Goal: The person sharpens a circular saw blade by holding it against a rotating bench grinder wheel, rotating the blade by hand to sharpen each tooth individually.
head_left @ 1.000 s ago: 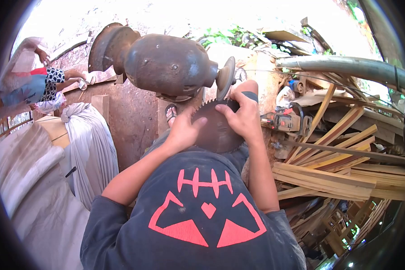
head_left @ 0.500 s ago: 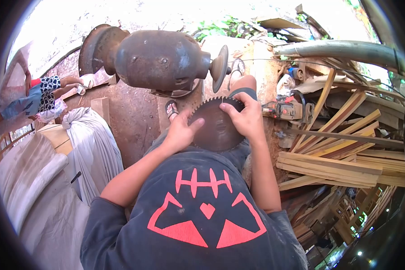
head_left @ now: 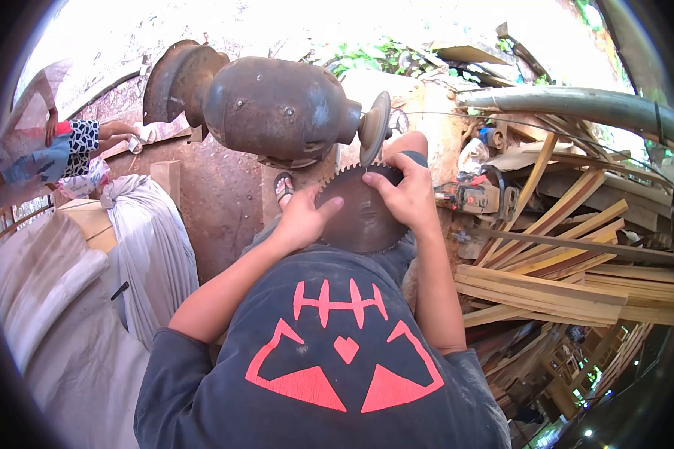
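Between my hands is a dark round saw blade [head_left: 361, 213] with teeth along its rim, held over my lap. My left hand [head_left: 305, 217] grips its left edge, thumb lying on the face and fingers hidden behind. My right hand [head_left: 408, 191] pinches the upper right edge, its thumb near a thin line at the teeth. Just past the blade's top edge is a grinding wheel [head_left: 375, 129] on the shaft of a rusty motor [head_left: 277, 108]. In this view the wheel's lower rim overlaps the toothed edge.
A chainsaw [head_left: 481, 196] lies to the right beside stacked wooden strips [head_left: 547, 292]. A thick grey pipe [head_left: 569, 101] crosses the upper right. Grey cloth [head_left: 153, 232] drapes over something at left. Another person [head_left: 52, 153] is at the far left.
The motor and wheel appear slightly lower and further right in view, closer to the blade's teeth. Both hands keep nearly the same hold on the blade.
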### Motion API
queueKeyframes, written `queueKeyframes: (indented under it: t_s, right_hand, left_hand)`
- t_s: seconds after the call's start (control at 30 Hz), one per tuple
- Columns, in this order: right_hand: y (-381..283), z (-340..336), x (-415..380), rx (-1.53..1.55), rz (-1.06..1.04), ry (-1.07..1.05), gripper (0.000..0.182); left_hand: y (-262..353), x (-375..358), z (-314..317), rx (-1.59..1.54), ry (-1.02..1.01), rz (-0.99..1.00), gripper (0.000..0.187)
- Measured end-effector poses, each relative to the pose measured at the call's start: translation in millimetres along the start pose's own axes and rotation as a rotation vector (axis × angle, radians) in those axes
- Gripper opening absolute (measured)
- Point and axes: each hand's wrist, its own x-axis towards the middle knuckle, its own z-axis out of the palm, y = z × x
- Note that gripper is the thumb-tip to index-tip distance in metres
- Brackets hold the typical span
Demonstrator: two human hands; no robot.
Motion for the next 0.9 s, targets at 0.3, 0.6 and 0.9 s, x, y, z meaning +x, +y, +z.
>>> queueKeyframes:
  t_s: [0.3, 0.6, 0.9]
  right_hand:
    - [-2.2, 0.7, -1.3, -0.027, -0.031, 0.038, 0.044]
    - [0.2, 3.1, -2.7, -0.009, -0.065, 0.069, 0.044]
    - [-1.1, 4.2, -3.7, 0.03, -0.034, 0.067, 0.045]
  left_hand:
    - [12.6, -2.5, 1.5, 0.157, 0.06, 0.037, 0.035]
    - [8.8, -1.9, 3.3, 0.035, 0.051, 0.006, 0.035]
    - [-0.6, 3.4, 0.2, 0.133, 0.065, 0.007, 0.036]
